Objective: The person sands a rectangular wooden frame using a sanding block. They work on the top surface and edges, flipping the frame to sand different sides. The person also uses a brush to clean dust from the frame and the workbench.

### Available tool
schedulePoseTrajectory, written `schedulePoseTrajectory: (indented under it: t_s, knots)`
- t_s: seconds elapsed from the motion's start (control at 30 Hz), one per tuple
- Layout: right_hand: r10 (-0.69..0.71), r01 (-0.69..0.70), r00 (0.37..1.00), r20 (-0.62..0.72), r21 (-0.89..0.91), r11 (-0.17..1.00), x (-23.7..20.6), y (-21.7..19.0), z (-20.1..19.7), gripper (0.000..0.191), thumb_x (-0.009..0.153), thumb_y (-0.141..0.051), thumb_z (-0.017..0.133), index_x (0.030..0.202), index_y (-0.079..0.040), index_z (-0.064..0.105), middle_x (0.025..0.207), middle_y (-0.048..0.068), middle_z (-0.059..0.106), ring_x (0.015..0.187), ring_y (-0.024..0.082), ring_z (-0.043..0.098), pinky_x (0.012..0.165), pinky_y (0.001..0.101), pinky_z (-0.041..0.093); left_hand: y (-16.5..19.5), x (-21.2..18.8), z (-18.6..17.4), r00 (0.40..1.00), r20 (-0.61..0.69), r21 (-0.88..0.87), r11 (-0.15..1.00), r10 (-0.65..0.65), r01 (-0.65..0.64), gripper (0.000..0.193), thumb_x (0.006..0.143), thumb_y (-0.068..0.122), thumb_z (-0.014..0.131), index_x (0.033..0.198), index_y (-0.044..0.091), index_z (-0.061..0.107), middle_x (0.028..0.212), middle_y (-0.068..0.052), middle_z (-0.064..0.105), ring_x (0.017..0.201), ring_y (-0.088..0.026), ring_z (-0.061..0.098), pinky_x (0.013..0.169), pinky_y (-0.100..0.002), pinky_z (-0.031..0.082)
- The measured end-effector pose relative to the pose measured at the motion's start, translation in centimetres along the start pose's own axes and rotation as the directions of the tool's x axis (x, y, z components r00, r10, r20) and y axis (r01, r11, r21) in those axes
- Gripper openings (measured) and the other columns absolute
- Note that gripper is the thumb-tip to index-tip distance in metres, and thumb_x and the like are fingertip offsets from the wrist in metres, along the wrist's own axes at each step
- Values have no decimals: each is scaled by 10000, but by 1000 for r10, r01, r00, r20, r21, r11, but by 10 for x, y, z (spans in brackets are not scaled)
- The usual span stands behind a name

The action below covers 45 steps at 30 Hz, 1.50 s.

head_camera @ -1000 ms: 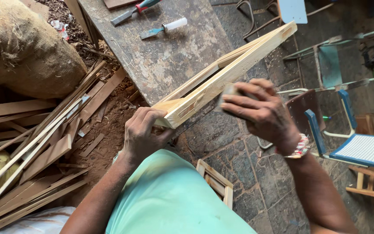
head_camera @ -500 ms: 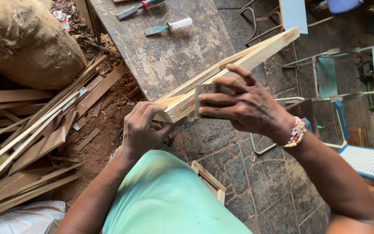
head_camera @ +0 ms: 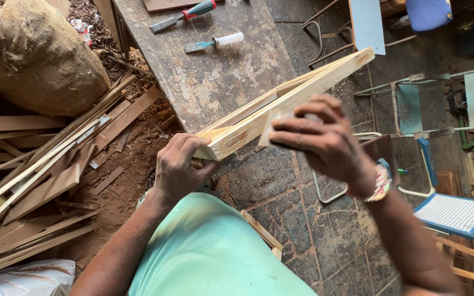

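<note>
Wooden frame (head_camera: 281,107) between both hands, possibly sandpaper underneath right.

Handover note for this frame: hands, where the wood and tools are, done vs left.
Left hand: gripping the near end of the pale wooden frame, holding it raised at a slant above the workbench.
Right hand: pressed flat on the frame's side near the middle, with a small pale pad under the fingers, likely sandpaper; cannot confirm.
On the bench: two chisels, untouched.
Left of the bench: scrap wood strips on the ground, burlap sack.
Done: the frame looks assembled.
Left: rubbing along the frame appears underway; how far it has got cannot be told.
</note>
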State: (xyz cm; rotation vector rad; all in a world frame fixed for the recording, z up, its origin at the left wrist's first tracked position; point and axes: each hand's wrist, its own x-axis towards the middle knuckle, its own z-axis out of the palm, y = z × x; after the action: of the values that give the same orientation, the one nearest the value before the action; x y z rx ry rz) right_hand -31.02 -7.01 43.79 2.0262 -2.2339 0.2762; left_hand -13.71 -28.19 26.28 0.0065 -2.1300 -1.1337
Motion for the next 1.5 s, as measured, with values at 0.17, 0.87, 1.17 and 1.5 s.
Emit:
schedulePoseTrajectory:
  t_s: [0.17, 0.87, 1.17, 1.5]
  knots:
    - [242, -243, 949, -201, 20, 970, -14, -51, 36, 282, 964, -67, 685, 1208, -192, 750, 1263, 9, 736, 1150, 209, 627, 1026, 371, 489, 5, 2, -4, 1000, -2, -10, 1000, -29, 29, 451, 708, 184, 926, 1032, 67, 634, 949, -114, 692, 903, -256, 717, 790, -368, 626]
    - [584, -582, 811, 38, -57, 811, 12, -101, 2, 375, 905, -36, 635, 1262, -129, 706, 1151, 48, 762, 864, 155, 655, 695, 284, 529, 0, 0, 0, 999, 29, -40, 999, 34, -33, 454, 737, 219, 921, 1048, 84, 619, 960, -87, 687, 878, -229, 702, 776, -358, 622]
    - [482, -518, 814, 324, 29, 855, 42, -133, 5, 427, 832, -9, 572, 1236, -77, 693, 1067, 69, 761, 710, 183, 574, 595, 306, 474, 4, 1, -4, 999, 47, -54, 998, 25, -22, 486, 729, 230, 932, 1061, 73, 614, 990, -97, 697, 906, -255, 710, 798, -375, 612]
    - [737, -664, 671, 81, 506, 550, -25, -102, 10, 382, 883, 25, 600, 1238, -38, 724, 1205, 121, 755, 972, 172, 691, 862, 289, 569, -19, 8, -2, 999, 37, 38, 999, 32, -33, 405, 867, 306, 861, 1098, 62, 635, 960, -132, 716, 912, -236, 719, 782, -387, 644]
